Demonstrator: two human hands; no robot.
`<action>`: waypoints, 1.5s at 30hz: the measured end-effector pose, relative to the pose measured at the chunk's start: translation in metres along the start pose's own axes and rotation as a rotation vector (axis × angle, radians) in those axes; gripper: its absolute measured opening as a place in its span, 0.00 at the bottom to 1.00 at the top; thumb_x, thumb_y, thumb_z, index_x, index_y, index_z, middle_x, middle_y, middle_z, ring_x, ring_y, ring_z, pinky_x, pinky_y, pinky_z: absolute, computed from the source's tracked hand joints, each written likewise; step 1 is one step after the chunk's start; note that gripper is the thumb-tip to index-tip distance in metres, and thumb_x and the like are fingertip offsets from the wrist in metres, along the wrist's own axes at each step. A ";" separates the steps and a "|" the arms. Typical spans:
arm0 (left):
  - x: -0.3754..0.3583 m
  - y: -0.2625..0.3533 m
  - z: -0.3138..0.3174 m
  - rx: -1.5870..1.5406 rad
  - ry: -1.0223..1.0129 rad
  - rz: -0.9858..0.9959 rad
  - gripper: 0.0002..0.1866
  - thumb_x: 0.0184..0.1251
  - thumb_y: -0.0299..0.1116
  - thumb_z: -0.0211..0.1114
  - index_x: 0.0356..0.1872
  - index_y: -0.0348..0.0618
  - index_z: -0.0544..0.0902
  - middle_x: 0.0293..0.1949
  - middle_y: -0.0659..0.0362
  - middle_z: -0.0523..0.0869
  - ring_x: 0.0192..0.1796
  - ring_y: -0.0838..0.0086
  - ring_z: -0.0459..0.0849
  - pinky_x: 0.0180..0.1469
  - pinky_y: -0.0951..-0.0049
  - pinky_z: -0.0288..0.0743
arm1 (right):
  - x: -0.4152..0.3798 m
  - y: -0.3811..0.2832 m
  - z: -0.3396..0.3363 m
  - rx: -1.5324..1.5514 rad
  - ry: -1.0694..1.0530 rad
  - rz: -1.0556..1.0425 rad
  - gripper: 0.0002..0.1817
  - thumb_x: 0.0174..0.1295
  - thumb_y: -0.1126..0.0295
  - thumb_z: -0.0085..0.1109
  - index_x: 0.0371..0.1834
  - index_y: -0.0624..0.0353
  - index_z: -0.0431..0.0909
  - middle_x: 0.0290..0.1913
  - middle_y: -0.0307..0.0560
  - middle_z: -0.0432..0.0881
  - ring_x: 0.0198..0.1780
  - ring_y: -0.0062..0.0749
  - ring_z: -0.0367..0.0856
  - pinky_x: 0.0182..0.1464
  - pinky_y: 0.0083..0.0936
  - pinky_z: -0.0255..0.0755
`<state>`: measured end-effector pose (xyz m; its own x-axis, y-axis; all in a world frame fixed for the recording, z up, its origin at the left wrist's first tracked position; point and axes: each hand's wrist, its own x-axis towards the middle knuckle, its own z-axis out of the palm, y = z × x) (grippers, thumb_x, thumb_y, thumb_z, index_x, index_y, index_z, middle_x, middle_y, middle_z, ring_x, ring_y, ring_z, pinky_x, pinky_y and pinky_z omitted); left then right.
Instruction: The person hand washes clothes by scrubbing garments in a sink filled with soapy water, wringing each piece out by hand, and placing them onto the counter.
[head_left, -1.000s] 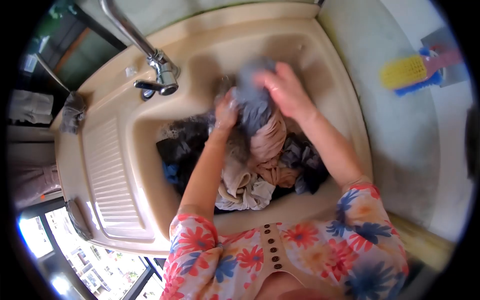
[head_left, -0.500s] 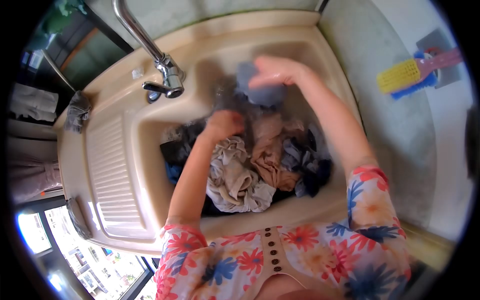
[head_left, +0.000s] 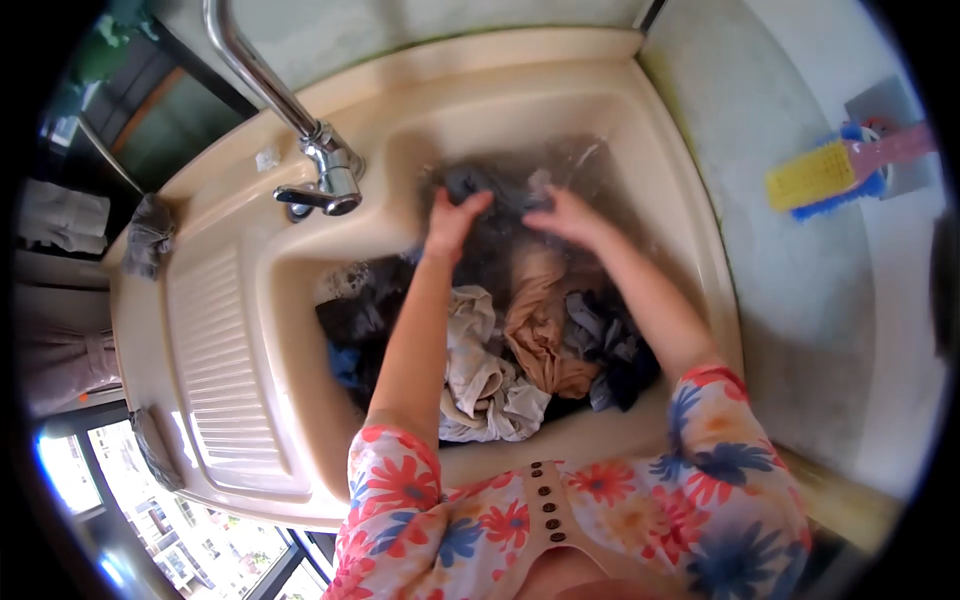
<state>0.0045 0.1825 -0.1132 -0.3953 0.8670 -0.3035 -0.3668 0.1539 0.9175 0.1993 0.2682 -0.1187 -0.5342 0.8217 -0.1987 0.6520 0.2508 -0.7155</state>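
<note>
in the middle of the frame a beige moulded sink basin [head_left: 640, 130] is seen, filled with wet laundry and some water. both hands are placed on a dark grey wet cloth [head_left: 500, 195] lying at the far end of the basin, in the upper centre of the frame, just below the water surface. the left hand [head_left: 452, 222] is laid on the left part of this cloth with the fingers bent over it, and the right hand [head_left: 562, 215] is pressed on the right part with the fingers stretched forward. whether a fold is really pinched by either hand cannot be told, because the fingertips are partly hidden in the fabric and the water.

nearer to the person, in the lower centre, other pieces are heaped — a crumpled cream-white garment [head_left: 485, 385], a tan-brown cloth [head_left: 540, 330] and a dark blue bundle [head_left: 615, 350] to its right. a chrome curved tap [head_left: 325, 165] stands at the upper left of the basin, and a ribbed draining board [head_left: 225, 370] is seen at the left. at the upper right, on the grey counter [head_left: 800, 290], a yellow and blue scrubbing brush [head_left: 820, 165] is lying well apart from the hands.

for the rubbing to be done well, it is judged that the dark cloth should be kept low in the water and gathered between both palms, so that the fabric is worked against itself — and the heap nearby is not dragged along.
</note>
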 end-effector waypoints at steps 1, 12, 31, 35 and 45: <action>0.012 -0.037 -0.004 0.150 -0.031 0.052 0.22 0.43 0.25 0.63 0.44 0.30 0.73 0.34 0.54 0.80 0.37 0.68 0.79 0.39 0.71 0.74 | -0.001 -0.006 0.007 -0.141 -0.110 -0.011 0.33 0.43 0.57 0.68 0.52 0.63 0.71 0.48 0.58 0.77 0.51 0.42 0.75 0.52 0.31 0.68; -0.002 -0.026 -0.014 -0.717 -0.304 -0.323 0.20 0.61 0.47 0.56 0.43 0.41 0.77 0.43 0.54 0.80 0.42 0.64 0.79 0.44 0.64 0.74 | -0.014 -0.062 0.016 0.205 -0.025 -0.050 0.16 0.42 0.68 0.60 0.37 0.57 0.79 0.36 0.48 0.79 0.36 0.36 0.80 0.36 0.33 0.74; -0.051 -0.001 0.001 -0.444 -0.011 -0.444 0.14 0.63 0.35 0.48 0.39 0.38 0.79 0.36 0.55 0.83 0.42 0.68 0.81 0.48 0.68 0.74 | 0.010 -0.057 0.008 -0.144 0.041 0.091 0.29 0.51 0.39 0.55 0.36 0.57 0.79 0.34 0.55 0.80 0.41 0.46 0.78 0.45 0.35 0.71; -0.038 0.020 -0.040 0.724 0.041 -0.002 0.23 0.56 0.45 0.58 0.44 0.34 0.77 0.37 0.47 0.82 0.39 0.60 0.80 0.45 0.64 0.72 | 0.032 -0.014 -0.054 0.152 0.215 0.005 0.38 0.43 0.41 0.64 0.50 0.60 0.73 0.49 0.53 0.77 0.51 0.44 0.76 0.52 0.32 0.70; -0.016 -0.009 -0.027 0.089 -0.174 -0.212 0.28 0.45 0.37 0.67 0.50 0.36 0.75 0.44 0.49 0.81 0.47 0.61 0.79 0.53 0.62 0.70 | 0.001 0.006 -0.047 0.462 -0.005 0.140 0.24 0.42 0.62 0.64 0.41 0.65 0.77 0.34 0.53 0.81 0.33 0.37 0.81 0.37 0.32 0.75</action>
<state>-0.0090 0.1545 -0.1237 -0.1645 0.8782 -0.4491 -0.3477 0.3745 0.8596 0.2279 0.2945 -0.0913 -0.4613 0.8287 -0.3171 0.4110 -0.1171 -0.9041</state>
